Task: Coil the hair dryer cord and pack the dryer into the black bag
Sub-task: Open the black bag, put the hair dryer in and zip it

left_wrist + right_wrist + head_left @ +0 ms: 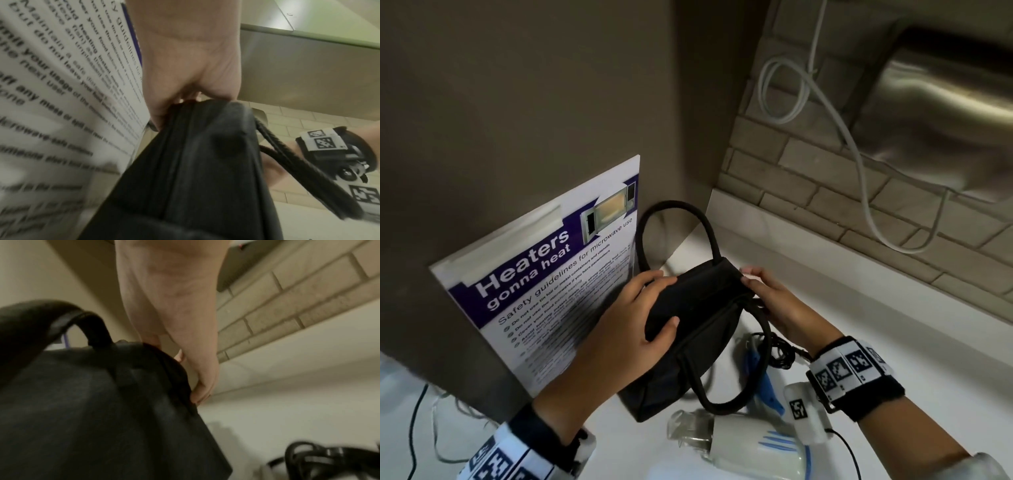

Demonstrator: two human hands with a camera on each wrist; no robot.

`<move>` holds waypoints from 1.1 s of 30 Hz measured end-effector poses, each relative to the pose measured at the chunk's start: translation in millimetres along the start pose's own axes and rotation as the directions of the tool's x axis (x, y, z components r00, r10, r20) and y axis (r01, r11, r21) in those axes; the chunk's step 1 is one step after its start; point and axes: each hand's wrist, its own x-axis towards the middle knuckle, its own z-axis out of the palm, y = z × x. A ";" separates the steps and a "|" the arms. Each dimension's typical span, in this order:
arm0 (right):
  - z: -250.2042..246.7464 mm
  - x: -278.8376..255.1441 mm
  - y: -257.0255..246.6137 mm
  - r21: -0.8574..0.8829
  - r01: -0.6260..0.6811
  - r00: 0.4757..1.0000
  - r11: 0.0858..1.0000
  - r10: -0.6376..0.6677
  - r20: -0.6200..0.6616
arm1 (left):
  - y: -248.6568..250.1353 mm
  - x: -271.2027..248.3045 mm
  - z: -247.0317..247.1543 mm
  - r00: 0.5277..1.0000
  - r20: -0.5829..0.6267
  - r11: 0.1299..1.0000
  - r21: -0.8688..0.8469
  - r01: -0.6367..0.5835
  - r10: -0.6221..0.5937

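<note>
The black bag stands on the white counter, top closed, two round handles sticking out. My left hand grips the bag's top left end, fingers over it and thumb on the near side; the bag fills the left wrist view. My right hand pinches the bag's top right corner with its fingertips. The white and blue hair dryer lies on the counter in front of the bag, beneath my right wrist. Its black cord sits bunched beside the bag, also in the right wrist view.
A microwave safety poster leans on the brown wall left of the bag. A tiled backsplash with a hanging white cable runs behind the counter. A steel fixture is at the upper right.
</note>
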 end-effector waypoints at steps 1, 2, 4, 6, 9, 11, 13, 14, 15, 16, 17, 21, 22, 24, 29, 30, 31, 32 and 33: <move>1.9 3.0 1.2 0.066 -0.088 0.996 0.994 0.087 0.019 | -3.5 0.4 2.9 1.000 -0.010 1.000 -0.022 0.007 -0.007; 3.4 6.7 2.4 0.120 -0.151 0.988 0.981 0.149 0.028 | -6.5 0.6 5.0 1.000 -0.015 0.998 -0.056 0.026 -0.027; 5.9 13.5 3.1 0.184 -0.204 0.978 0.961 0.209 -0.008 | -10.2 0.3 8.3 0.997 -0.012 0.987 -0.143 0.077 -0.080; 8.1 18.8 0.4 0.219 -0.203 0.971 0.954 0.225 -0.078 | -10.6 -1.0 9.7 0.994 -0.008 0.976 -0.191 0.108 -0.112; 7.2 29.9 -2.1 0.311 -0.176 0.974 0.934 0.211 -0.081 | -10.5 -2.0 10.5 0.989 -0.015 0.968 -0.207 0.141 -0.147; 9.3 31.9 -4.2 0.365 -0.234 0.956 0.901 0.281 -0.081 | -11.6 -2.0 10.4 0.986 -0.024 0.964 -0.217 0.153 -0.162; 7.4 33.1 -2.6 0.346 -0.297 0.931 0.890 0.350 -0.100 | -12.2 -2.2 10.5 0.988 -0.021 0.963 -0.225 0.146 -0.155; 5.7 33.8 -2.3 0.333 -0.309 0.929 0.891 0.358 -0.096 | -12.4 -2.4 10.5 0.988 -0.017 0.963 -0.230 0.143 -0.151; 4.3 34.4 -2.4 0.326 -0.322 0.928 0.889 0.364 -0.076 | -12.9 -2.6 10.4 0.989 -0.015 0.961 -0.237 0.140 -0.148; 1.7 37.1 -0.5 0.316 -0.338 0.922 0.887 0.379 -0.077 | -13.9 -2.5 10.2 0.989 -0.012 0.960 -0.242 0.137 -0.145; -0.1 38.0 1.1 0.299 -0.354 0.917 0.886 0.392 -0.077 | -15.3 -2.4 10.2 0.990 -0.007 0.960 -0.246 0.133 -0.139; -3.3 33.6 8.7 0.134 -0.391 0.919 0.910 0.395 0.000 | -18.2 -2.6 9.0 0.995 -0.007 0.964 -0.247 0.099 -0.104; -3.7 31.1 8.9 0.100 -0.411 0.911 0.906 0.411 0.026 | -18.2 -2.8 8.6 0.995 -0.011 0.964 -0.250 0.095 -0.101; -7.7 29.1 8.1 0.001 -0.441 0.897 0.898 0.441 0.026 | -17.3 -3.2 8.0 0.995 -0.015 0.963 -0.251 0.095 -0.102; -17.6 34.9 13.3 -0.141 -0.527 0.841 0.838 0.538 0.056 | -15.7 -3.4 5.1 0.996 -0.005 0.961 -0.262 0.084 -0.089; -20.4 36.8 15.7 -0.144 -0.552 0.824 0.821 0.564 0.062 | -15.8 -3.4 4.7 0.996 -0.004 0.961 -0.262 0.088 -0.092; -22.9 37.9 17.2 -0.135 -0.569 0.810 0.811 0.581 0.073 | -16.3 -3.6 4.5 0.995 -0.002 0.961 -0.259 0.096 -0.100; -24.2 36.4 15.8 -0.130 -0.590 0.793 0.797 0.602 0.093 | -17.2 -3.7 4.5 0.994 -0.001 0.961 -0.254 0.104 -0.108; -25.3 34.4 13.7 -0.118 -0.593 0.789 0.796 0.605 0.111 | -17.8 -3.7 4.7 0.993 0.000 0.962 -0.250 0.110 -0.114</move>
